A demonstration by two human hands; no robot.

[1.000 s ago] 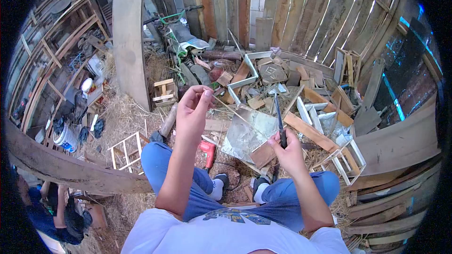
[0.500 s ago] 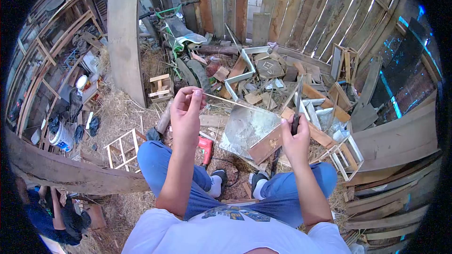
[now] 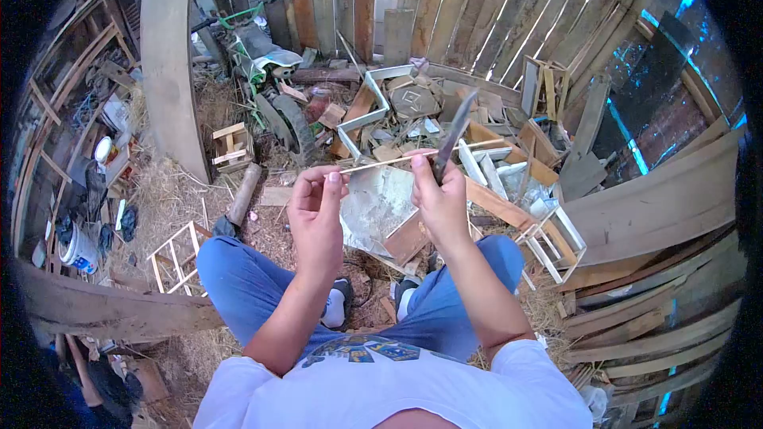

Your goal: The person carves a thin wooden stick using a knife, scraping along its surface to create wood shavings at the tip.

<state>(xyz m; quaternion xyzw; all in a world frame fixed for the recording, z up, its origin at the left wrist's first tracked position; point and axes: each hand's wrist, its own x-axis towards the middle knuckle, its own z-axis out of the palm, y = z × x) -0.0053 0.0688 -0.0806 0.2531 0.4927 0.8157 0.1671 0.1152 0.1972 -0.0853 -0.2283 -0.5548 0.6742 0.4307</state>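
Note:
A thin, pale wooden stick stretches across in front of me. Its near end is pinched between the thumb and fingers of my left hand. My right hand is wrapped around the handle of a knife, whose dark blade points up and slightly right. The right thumb and forefinger meet the stick beside the knife, and the stick's far end runs on past the blade to the right. Below the hands, a worn grey-white board lies on the ground with a brown wood piece against it.
Scrap wood and small frames are heaped ahead and right. A slatted wooden frame and a white bucket sit to the left. A tall plank stands upright. Another person's arm shows at lower left.
My right hand and the knife have moved left, closer to my left hand, with fingers now at the stick. The view has shifted right, and the red power tool is now hidden.

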